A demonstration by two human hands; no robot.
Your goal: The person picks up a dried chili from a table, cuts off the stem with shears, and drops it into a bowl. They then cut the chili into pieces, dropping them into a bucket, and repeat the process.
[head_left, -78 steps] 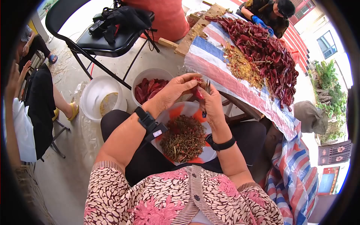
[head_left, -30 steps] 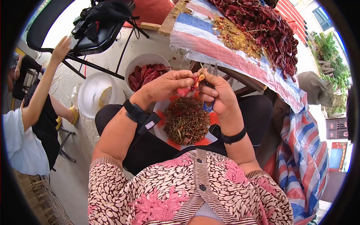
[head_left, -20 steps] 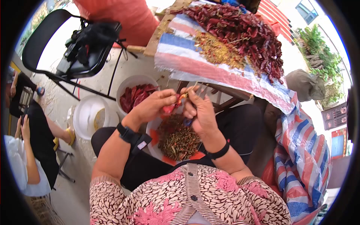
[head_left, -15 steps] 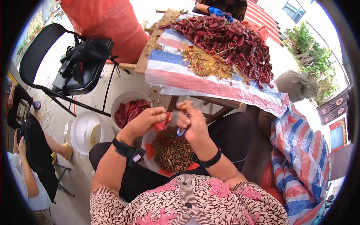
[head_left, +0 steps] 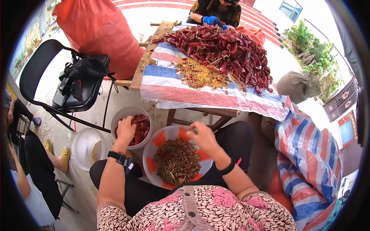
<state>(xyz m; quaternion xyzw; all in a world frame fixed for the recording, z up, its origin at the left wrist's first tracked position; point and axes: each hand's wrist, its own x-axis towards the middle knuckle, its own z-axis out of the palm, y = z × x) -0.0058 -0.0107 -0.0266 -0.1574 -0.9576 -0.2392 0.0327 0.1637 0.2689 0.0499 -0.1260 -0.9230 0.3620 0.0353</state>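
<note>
My left hand (head_left: 126, 131) is at the left rim of a white bucket (head_left: 116, 112), fingers spread down over the pieces of dried red chili (head_left: 142, 129) in it; no piece shows in its grip. My right hand (head_left: 205, 138) hangs over the right side of a white and orange basin (head_left: 149, 148), fingers curled. Something small and dark shows at its fingertips, too blurred to name. Inside the basin lies a heap of chili stems and bits (head_left: 177, 161).
A large pile of dried red chilies (head_left: 231, 50) and yellow seeds (head_left: 202, 73) cover a striped sheet (head_left: 165, 81) on the table ahead. Behind it sits a person with blue gloves (head_left: 211, 20). Left are a white tub (head_left: 79, 148) and a black chair (head_left: 38, 73).
My left hand has moved left and down from above the basin to the bucket, and the red chili piece it held no longer shows. My right hand has moved slightly right, away from it.
</note>
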